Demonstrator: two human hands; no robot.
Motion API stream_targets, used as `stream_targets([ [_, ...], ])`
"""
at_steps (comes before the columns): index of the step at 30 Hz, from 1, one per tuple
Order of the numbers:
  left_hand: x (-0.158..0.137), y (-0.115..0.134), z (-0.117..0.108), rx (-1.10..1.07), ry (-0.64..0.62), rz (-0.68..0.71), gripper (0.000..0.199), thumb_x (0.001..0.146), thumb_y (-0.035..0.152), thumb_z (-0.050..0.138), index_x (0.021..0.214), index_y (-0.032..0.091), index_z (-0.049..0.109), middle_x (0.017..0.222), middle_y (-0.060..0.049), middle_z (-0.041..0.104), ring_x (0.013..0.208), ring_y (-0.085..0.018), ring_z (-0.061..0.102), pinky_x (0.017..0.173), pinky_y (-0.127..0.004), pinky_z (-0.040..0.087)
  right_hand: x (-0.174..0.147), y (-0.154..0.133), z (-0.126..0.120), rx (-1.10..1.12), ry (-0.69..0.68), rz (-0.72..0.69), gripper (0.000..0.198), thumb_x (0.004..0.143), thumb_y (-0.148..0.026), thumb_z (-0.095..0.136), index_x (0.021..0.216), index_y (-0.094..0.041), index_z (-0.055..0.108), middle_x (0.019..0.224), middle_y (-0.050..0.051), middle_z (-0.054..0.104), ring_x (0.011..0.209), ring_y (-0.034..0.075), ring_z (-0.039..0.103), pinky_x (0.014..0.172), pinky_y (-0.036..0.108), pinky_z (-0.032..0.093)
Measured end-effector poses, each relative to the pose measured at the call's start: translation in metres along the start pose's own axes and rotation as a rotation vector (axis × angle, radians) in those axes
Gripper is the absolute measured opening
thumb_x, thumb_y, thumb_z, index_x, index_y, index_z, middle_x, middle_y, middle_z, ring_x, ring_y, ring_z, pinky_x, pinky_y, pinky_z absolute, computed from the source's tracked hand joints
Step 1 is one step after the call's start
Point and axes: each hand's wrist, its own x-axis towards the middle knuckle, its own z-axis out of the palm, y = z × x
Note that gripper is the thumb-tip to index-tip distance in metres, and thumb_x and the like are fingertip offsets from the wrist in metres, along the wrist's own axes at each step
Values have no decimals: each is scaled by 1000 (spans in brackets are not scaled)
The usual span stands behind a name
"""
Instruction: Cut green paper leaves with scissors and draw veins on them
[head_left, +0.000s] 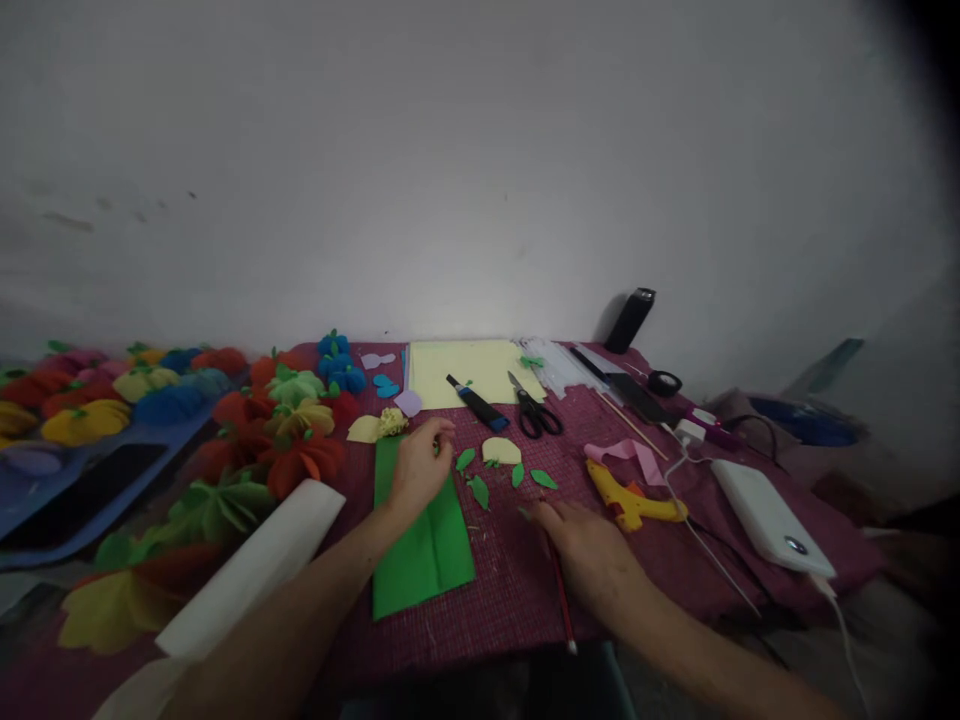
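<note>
My left hand (422,462) is above the upper part of a folded green sheet (427,560). Its fingers are curled in a pinch, and a small dark bit shows between them that I cannot make out. To the right, my right hand (589,548) rests low over the purple cloth, its fingers together at the green tip of a small leaf cutout (523,512). A red pencil (562,600) runs beneath that hand. Between the hands lie several green leaf cutouts (478,491) and a pale yellow rounded piece (501,451).
Scissors (532,412), a blue-black cutter (480,404) and yellow sheets (450,370) lie behind. A yellow glue gun (630,500), pink ribbon (626,455) and cabled white power bank (772,515) are right. Colourful pumpkins (300,460) and a white roll (255,565) crowd the left.
</note>
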Motion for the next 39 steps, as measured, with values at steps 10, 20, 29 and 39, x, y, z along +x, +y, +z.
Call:
stream_targets([
  [10,-23,24,8,113,-401,186,33,79,4,42,101,17,63,97,-8,68,91,-22,61,84,-35,45,-10,26,27,1035,214,206,16,85,-37,55,88,-21,57,75,3,63,67,18,61,59,26,47],
  [20,-49,61,2,225,-823,501,35,85,9,40,114,20,57,123,-6,60,116,-23,50,103,-41,30,3,51,30,1277,24,294,43,89,-51,43,89,-15,66,63,1,60,48,10,50,48,22,40],
  [29,-51,47,4,309,-1126,413,78,62,7,46,138,26,39,149,0,33,137,-27,24,111,-54,17,23,48,35,1412,-25,223,21,87,-38,51,90,-17,55,68,-1,61,54,10,54,53,22,43],
  [39,-52,12,16,385,-1159,638,80,78,52,59,146,30,24,147,-13,33,132,-42,29,100,-66,28,24,52,35,1324,81,118,19,89,-30,48,77,-19,58,62,-3,54,58,12,53,55,23,42],
])
